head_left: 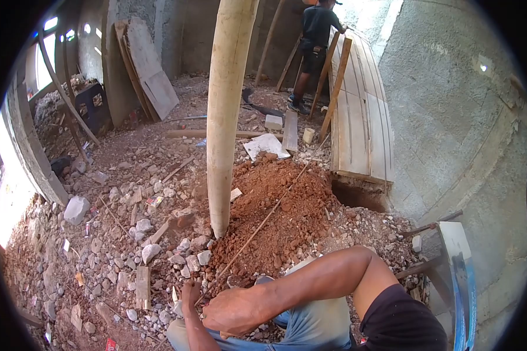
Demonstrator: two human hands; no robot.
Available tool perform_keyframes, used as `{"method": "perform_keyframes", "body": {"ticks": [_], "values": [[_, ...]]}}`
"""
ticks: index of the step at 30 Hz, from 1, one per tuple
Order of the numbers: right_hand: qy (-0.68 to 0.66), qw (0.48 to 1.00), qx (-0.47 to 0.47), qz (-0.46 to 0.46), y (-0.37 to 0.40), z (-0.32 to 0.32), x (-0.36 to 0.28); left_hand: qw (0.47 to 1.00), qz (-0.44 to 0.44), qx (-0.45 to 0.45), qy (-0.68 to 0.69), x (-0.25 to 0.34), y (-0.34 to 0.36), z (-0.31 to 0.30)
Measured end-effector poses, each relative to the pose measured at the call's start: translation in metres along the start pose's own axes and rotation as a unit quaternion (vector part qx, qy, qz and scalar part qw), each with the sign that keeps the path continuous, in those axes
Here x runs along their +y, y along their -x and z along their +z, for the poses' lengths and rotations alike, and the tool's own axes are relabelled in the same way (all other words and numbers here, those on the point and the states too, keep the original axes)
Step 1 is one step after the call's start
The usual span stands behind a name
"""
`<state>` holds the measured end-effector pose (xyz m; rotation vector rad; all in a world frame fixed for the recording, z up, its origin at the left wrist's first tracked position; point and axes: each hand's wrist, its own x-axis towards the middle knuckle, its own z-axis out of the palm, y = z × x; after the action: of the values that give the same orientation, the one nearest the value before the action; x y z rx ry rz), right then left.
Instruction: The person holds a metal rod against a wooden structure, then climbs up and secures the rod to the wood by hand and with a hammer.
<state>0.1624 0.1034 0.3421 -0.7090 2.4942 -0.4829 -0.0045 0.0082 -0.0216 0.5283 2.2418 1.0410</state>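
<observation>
A long thin rod (269, 215) slants from my hands up across a mound of loose reddish soil (287, 199). My left hand (190, 294) is closed at the rod's near end, low in the view. Beside it my right hand (237, 310) is curled with the back of the hand up, and its fingers are mostly hidden. What it grips, if anything, I cannot make out. Under my forearms are my legs in blue jeans (319, 324), in a crouched or seated position.
A thick bamboo pole (225, 105) stands upright just ahead. Broken stones (151, 253) cover the ground. Boards (360, 128) lean along the right wall, above a dug hole (360, 196). A person (315, 52) in dark clothes stands at the back near wooden props (336, 88).
</observation>
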Motion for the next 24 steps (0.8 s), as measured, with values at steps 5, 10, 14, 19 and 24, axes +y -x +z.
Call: {"method": "perform_keyframes", "body": {"ticks": [5, 10, 14, 19, 24], "values": [[0.003, 1.000, 0.019, -0.021, 0.002, 0.003, 0.002, 1.000, 0.010, 0.016, -0.006, 0.013, 0.008, -0.001], [0.005, 1.000, 0.008, -0.009, 0.005, -0.002, -0.001, 0.999, 0.011, 0.027, 0.018, 0.015, 0.011, 0.000], [0.003, 1.000, 0.023, -0.015, 0.004, 0.002, 0.001, 0.999, 0.026, 0.034, -0.001, 0.016, 0.012, -0.002], [0.014, 1.000, 0.012, -0.013, 0.003, -0.001, -0.001, 0.999, 0.026, 0.026, 0.021, -0.005, -0.006, 0.006], [0.018, 1.000, 0.017, -0.015, 0.003, -0.002, -0.001, 0.999, 0.022, 0.010, 0.031, 0.008, 0.004, 0.000]]}}
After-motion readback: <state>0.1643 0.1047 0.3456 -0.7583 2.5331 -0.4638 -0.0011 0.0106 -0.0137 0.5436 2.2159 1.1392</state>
